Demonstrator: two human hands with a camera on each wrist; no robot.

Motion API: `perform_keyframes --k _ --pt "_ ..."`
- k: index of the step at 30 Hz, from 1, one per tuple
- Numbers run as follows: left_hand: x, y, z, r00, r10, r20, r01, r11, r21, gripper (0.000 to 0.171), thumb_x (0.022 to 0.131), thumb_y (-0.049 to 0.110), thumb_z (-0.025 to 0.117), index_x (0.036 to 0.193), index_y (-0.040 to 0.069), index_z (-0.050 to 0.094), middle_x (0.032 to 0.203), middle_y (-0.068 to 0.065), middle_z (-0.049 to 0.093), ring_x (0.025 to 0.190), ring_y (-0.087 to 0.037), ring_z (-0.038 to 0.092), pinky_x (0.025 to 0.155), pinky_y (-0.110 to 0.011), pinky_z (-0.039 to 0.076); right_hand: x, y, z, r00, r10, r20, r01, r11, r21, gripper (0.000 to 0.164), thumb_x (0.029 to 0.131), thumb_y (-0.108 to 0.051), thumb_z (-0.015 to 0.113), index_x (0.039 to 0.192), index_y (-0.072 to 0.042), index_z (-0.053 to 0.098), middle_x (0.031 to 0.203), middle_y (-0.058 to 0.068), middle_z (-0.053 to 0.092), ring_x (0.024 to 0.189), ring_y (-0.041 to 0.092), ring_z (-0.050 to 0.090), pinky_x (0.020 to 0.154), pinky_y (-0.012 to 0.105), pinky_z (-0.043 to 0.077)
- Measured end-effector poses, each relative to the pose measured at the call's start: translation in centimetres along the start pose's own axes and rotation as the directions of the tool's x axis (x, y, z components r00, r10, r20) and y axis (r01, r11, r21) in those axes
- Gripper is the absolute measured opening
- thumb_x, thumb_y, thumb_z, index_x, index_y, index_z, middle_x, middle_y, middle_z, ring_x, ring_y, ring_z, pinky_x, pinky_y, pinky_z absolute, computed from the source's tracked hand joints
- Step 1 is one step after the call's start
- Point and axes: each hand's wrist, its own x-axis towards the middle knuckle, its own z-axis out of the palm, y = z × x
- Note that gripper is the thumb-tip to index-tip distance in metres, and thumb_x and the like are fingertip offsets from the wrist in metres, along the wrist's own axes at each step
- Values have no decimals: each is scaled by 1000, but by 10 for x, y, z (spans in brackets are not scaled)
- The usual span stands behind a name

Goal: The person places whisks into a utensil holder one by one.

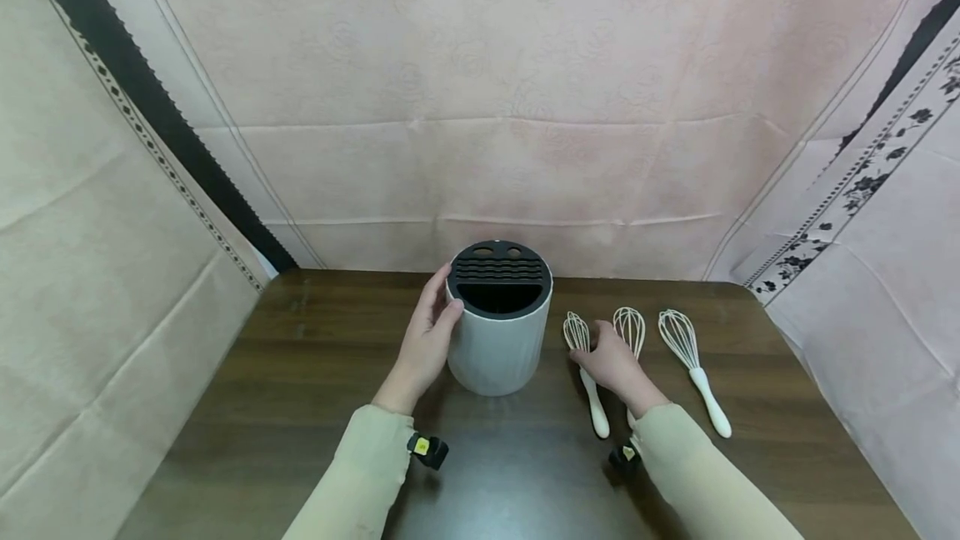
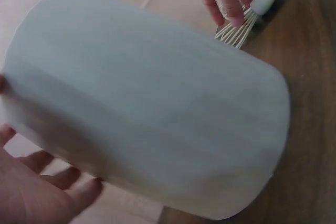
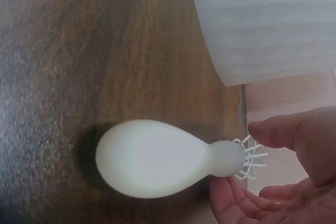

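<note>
A pale grey round container point(image 1: 495, 357) with a black slotted lid point(image 1: 501, 273) stands at the table's back middle. My left hand point(image 1: 426, 340) rests against its left side, thumb near the rim; its fingers point(image 2: 63, 177) lie along the wall in the left wrist view. On the right lie three white whisks, wire ends away from me: a left whisk point(image 1: 594, 403), a middle whisk point(image 1: 628, 325) and a right whisk point(image 1: 705, 390). My right hand point(image 1: 615, 365) is at the left whisk's neck point(image 3: 228, 158), thumb and fingers on either side, the thumb seemingly apart from it.
The dark brown wooden table point(image 1: 300, 415) ends at a back edge just behind the container. A pale cloth point(image 1: 525, 148) hangs behind it, with further cloths at the left and right sides.
</note>
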Motion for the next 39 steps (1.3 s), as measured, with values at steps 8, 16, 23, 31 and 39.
perform_keyframes --k 8,16,23,31,39 --pt "2 8 2 999 -36 0 36 996 82 52 104 14 36 152 12 18 156 -10 21 139 -28 29 109 -45 31 5 4 4 1000 -1 -8 1 1000 -5 71 90 -20 63 144 9 26 113 21 59 101 31 58 80 45 49" --pt "4 6 8 998 -34 -46 38 995 88 50 103 13 35 151 15 19 156 -8 20 138 -27 31 108 -47 32 4 5 5 999 -15 -40 16 1000 24 68 89 -18 64 144 7 30 102 15 61 89 26 59 74 41 49" --pt "3 1 9 997 -56 -49 61 994 88 51 103 16 34 152 18 17 157 -5 19 138 -26 31 108 -48 31 -5 -1 -3 999 -29 -40 35 988 148 70 92 -19 63 147 5 26 103 13 61 89 23 58 76 40 49" --pt "2 2 9 998 -37 -51 41 997 69 51 104 17 34 152 17 16 157 -5 19 138 -26 30 109 -48 29 -19 -26 -41 984 -108 -141 163 860 483 63 93 -17 64 147 -4 33 112 19 59 84 20 63 72 37 55" --pt "1 0 6 1000 -28 -15 29 996 79 53 105 18 34 153 16 13 157 -8 18 140 -28 27 109 -48 30 -40 -52 -82 949 -131 -287 295 694 657 68 93 -15 65 147 2 28 112 11 56 88 8 62 73 23 53"
